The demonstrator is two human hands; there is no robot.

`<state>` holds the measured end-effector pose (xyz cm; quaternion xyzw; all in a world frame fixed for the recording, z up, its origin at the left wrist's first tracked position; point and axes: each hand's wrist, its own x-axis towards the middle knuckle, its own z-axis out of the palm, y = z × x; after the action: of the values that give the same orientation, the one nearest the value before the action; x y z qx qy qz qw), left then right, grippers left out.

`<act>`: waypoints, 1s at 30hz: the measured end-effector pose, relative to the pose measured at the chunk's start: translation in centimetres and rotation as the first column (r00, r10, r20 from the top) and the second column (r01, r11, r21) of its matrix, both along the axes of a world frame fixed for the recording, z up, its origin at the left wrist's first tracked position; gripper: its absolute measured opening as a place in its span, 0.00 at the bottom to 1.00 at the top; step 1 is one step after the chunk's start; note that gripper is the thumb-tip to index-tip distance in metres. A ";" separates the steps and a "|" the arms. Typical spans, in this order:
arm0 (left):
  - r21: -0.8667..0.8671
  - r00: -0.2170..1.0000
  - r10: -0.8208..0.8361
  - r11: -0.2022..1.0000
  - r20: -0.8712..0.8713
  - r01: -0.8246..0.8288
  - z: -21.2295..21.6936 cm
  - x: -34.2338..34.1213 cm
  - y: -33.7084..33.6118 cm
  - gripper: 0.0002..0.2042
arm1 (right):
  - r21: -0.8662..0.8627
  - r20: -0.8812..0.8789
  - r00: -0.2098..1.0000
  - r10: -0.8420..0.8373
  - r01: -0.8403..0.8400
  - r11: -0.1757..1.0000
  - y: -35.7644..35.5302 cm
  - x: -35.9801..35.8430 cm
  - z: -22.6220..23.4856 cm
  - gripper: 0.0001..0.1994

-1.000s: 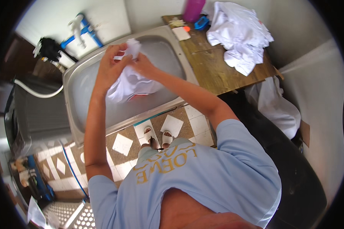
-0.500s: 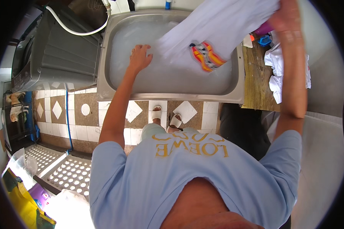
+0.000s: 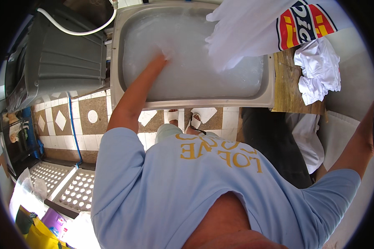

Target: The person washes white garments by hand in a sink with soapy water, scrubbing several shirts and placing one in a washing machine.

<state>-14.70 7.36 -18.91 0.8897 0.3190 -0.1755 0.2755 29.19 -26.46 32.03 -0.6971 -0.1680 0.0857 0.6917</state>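
Observation:
My left hand (image 3: 161, 54) dips into cloudy grey water (image 3: 187, 79) in a metal sink (image 3: 191, 102); its fingers are blurred and sunk from sight. A white garment (image 3: 247, 33) with a red, yellow and black print hangs over the sink's right side, its lower folds just above or at the water. Its far end runs out toward the upper right. My right forearm (image 3: 355, 143) reaches to the picture's right rim, and the hand beyond it is cut off.
A crumpled white cloth (image 3: 318, 68) lies on the wooden board (image 3: 287, 79) right of the sink. On the left stands a dark grey appliance (image 3: 70, 54), with a white hose (image 3: 77, 33) above it. More white cloth (image 3: 307, 141) hangs below the board beside a black surface (image 3: 270, 145).
The white garment has swung up and right, its print now near the right rim. My right hand has gone out of view to the right. My left hand has lowered into the water.

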 end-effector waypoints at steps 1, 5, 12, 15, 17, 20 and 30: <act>-0.055 0.999 0.005 0.998 0.036 -0.003 0.2 -0.6 -0.5 0.27 | -0.004 -0.010 1.000 0.001 -0.001 1.000 -0.2 -0.4 -0.3 0.14; -0.258 0.959 0.100 0.966 0.267 -0.029 2.6 -2.6 -1.5 0.26 | 0.013 -0.035 0.996 0.082 -0.081 0.997 1.7 -3.3 -0.7 0.14; -0.361 0.916 0.178 0.932 0.361 -0.039 6.3 -4.5 -2.5 0.25 | 0.182 -0.230 0.876 0.423 -0.388 0.903 10.8 -13.5 -4.5 0.13; -0.253 0.969 0.075 0.967 0.236 -0.013 4.4 -3.5 -1.2 0.25 | 0.258 -0.318 0.784 0.533 -0.469 0.845 15.2 -17.5 -6.9 0.13; 0.022 0.929 -0.042 0.999 0.368 0.037 2.7 -3.5 -0.5 0.22 | 0.293 -0.375 0.730 0.571 -0.491 0.821 17.4 -18.7 -8.9 0.13; 0.192 0.855 -0.142 0.980 0.499 0.051 6.9 -1.0 -0.6 0.17 | 0.323 -0.431 0.681 0.591 -0.496 0.806 17.9 -17.5 -13.5 0.13; -0.151 0.870 0.296 0.955 0.395 -0.256 11.3 -2.1 0.7 0.15 | 0.366 -0.538 0.609 0.582 -0.453 0.813 17.5 -17.6 -20.0 0.14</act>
<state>-16.81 8.06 -7.63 0.8379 0.3686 0.0428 0.4004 11.63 -9.01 12.05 -0.4776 -0.1298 0.4933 0.7154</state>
